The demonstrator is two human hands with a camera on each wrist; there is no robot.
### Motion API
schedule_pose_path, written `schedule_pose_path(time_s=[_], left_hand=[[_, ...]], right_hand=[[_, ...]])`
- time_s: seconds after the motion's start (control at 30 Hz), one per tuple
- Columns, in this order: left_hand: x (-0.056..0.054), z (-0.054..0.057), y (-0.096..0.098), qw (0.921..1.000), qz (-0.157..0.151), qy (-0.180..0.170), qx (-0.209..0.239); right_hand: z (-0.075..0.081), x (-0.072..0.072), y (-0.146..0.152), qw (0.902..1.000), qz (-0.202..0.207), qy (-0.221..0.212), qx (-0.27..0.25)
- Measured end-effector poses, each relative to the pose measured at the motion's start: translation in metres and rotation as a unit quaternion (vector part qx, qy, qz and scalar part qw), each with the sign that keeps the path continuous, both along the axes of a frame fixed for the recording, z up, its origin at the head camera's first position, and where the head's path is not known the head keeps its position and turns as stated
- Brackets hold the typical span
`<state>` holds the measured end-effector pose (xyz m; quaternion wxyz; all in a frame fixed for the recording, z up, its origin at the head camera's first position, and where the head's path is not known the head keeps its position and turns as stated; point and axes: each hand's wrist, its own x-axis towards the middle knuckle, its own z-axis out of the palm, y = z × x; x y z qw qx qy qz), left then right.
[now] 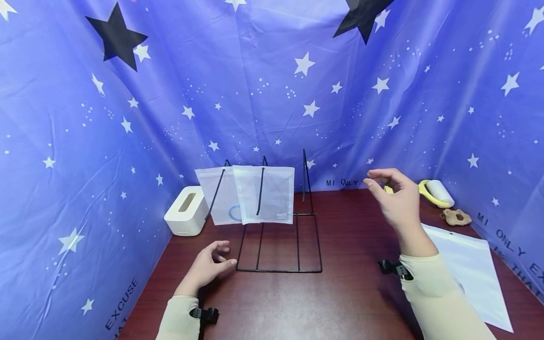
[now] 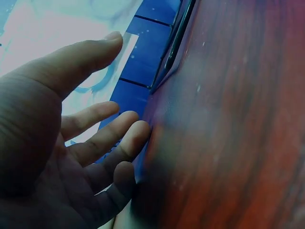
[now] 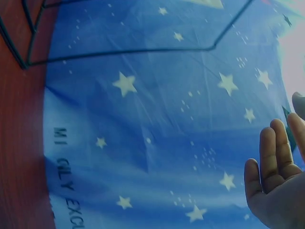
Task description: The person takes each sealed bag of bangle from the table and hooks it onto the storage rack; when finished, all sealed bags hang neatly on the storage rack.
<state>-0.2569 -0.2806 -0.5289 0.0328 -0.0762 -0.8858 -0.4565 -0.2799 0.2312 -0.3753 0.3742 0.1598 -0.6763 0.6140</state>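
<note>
Left hand (image 2: 55, 162) loose, thumb spread off lightly bent fingers. White bag (image 2: 76, 101) behind it, washed out, blue arc (image 2: 95, 87) showing on it. Black rack (image 2: 179, 38) near thumb tip, blue cloth (image 2: 145, 50) behind. Red-brown table (image 2: 233, 119) alongside, blurry.

The surface (image 1: 344, 302) is reddish-brown wood grain, kinda shiny up front. Black wire rack (image 1: 278, 271) standing around the middle, white slotted box (image 1: 186, 219) left of it, plus a flat white bag (image 1: 476, 278), yellow-and-white roller (image 1: 440, 193) and little tan thing (image 1: 456, 217) on the right.
</note>
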Motion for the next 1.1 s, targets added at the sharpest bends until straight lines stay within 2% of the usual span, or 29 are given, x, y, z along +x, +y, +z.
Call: schedule_pose_path(time_s=[0.23,0.43,0.53,0.73,0.93,1.1], left_hand=[[-0.001,-0.006,0.002,0.9999,-0.010,-0.004,-0.014],[0.000,-0.004,0.007,0.9995,-0.010,-0.011,-0.027],[0.000,-0.005,0.008,0.9992,-0.011,-0.011,-0.036],[0.002,-0.004,0.010,0.9977,-0.021,-0.007,-0.064],[0.003,-0.003,0.012,0.9967,-0.016,-0.007,-0.080],[0.004,-0.003,0.012,0.9951,-0.019,0.001,-0.097]], right_hand=[[0.011,0.007,0.030,0.9992,-0.023,-0.001,-0.032],[0.016,0.009,0.054,0.9915,0.021,0.028,-0.125],[0.016,0.009,0.060,0.9892,0.029,0.024,-0.142],[0.012,0.012,0.070,0.9890,0.013,-0.006,-0.147],[0.010,0.012,0.091,0.9876,0.003,-0.039,-0.152],[0.006,0.015,0.112,0.9888,-0.040,-0.083,-0.117]])
